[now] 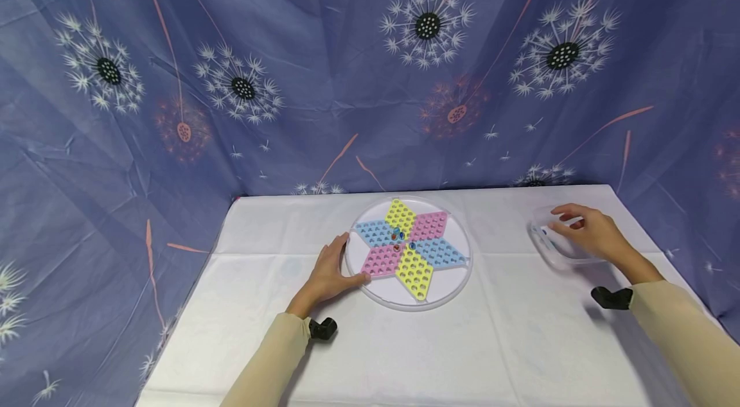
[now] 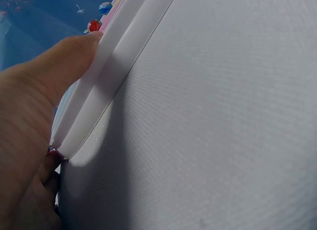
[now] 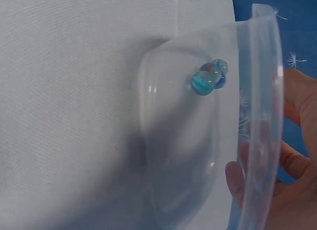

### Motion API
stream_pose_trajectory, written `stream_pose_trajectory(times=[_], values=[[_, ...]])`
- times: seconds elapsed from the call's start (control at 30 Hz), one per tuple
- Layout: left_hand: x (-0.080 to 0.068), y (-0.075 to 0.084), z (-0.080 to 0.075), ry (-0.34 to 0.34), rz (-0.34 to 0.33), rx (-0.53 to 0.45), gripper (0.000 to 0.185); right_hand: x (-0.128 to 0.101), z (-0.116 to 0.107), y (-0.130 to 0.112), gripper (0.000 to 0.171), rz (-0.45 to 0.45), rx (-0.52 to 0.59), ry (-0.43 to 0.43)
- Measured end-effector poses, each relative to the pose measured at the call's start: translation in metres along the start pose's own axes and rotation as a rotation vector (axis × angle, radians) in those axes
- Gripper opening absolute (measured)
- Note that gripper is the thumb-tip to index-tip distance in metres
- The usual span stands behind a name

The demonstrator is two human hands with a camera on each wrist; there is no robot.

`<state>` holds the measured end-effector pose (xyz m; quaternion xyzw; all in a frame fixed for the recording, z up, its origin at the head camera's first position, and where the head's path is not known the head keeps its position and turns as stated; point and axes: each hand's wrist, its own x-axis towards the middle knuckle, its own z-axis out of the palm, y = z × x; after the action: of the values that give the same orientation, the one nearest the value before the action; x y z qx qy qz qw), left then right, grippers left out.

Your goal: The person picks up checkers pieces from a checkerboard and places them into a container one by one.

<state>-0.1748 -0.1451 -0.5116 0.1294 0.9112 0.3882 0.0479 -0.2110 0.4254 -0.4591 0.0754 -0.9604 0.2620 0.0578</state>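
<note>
A round white board lies mid-table, with a star of yellow, pink and blue pegged fields. A few marbles sit at its centre. My left hand rests against its left rim, fingers fairly straight. In the left wrist view the thumb lies on the rim, with marbles beyond it. My right hand hovers over a clear plastic tub at the right. The tub holds a few blue marbles. My fingers reach over its rim, and I see nothing in them.
A white cloth covers the table. A blue curtain printed with dandelions hangs close behind and along both sides. Black wrist mounts sit on both sleeves.
</note>
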Motion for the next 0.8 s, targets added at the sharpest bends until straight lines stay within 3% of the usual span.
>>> stream_pose_trajectory(times=[0.57, 0.8], values=[[-0.001, 0.001, 0.000, -0.001, -0.009, 0.001, 0.114, 0.002, -0.021, -0.024, 0.063, -0.021, 0.050, 0.002], [-0.001, 0.002, -0.001, 0.001, -0.015, -0.009, 0.114, 0.002, -0.024, -0.038, 0.065, -0.082, 0.080, 0.002]])
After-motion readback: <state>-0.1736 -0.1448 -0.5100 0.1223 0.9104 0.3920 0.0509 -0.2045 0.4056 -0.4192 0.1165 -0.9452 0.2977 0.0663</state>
